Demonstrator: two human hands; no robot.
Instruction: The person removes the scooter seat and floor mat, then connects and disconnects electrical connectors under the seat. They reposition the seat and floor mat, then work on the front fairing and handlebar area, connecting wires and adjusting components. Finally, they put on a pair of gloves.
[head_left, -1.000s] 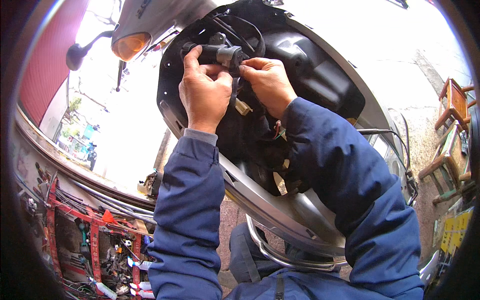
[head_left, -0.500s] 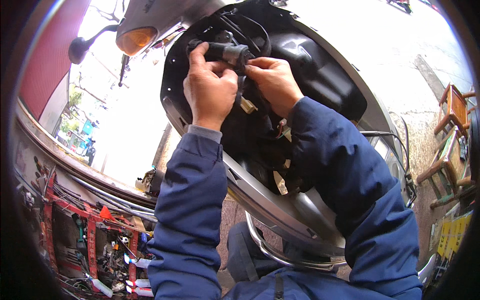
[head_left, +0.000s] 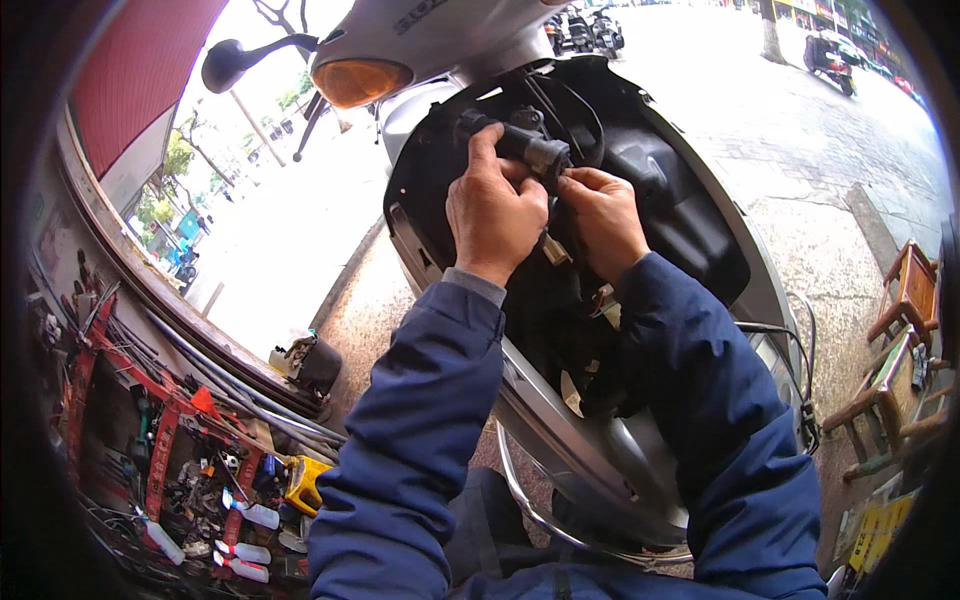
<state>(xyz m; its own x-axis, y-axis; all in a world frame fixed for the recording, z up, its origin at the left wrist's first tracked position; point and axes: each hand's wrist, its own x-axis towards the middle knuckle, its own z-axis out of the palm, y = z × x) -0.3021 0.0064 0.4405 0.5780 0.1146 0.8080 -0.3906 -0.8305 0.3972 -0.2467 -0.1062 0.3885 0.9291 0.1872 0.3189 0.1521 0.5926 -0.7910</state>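
Observation:
A silver scooter [head_left: 570,470] stands before me with its black inner cavity [head_left: 690,215] uncovered. In its upper part, my left hand [head_left: 495,218] is closed round a black cylindrical part with a grey end [head_left: 545,152], thumb and forefinger along it. My right hand [head_left: 606,218] pinches at the grey end, its fingertips together; whatever small piece or wire lies between them is hidden. Just below the hands hangs a cream plug connector [head_left: 555,250]. Thin coloured wires [head_left: 603,297] show beside my right sleeve.
Above sit the scooter's orange turn signal [head_left: 360,82] and black mirror [head_left: 228,66]. A red rack [head_left: 165,450] with tools, white bottles and a yellow container [head_left: 306,485] is at lower left. Wooden stools [head_left: 895,380] stand at right, and a cable [head_left: 800,350] runs along the scooter's right side.
My view has shifted, so the scooter and both hands appear farther right and lower. Both hands keep their hold at the cylindrical part, with little visible change in the fingers.

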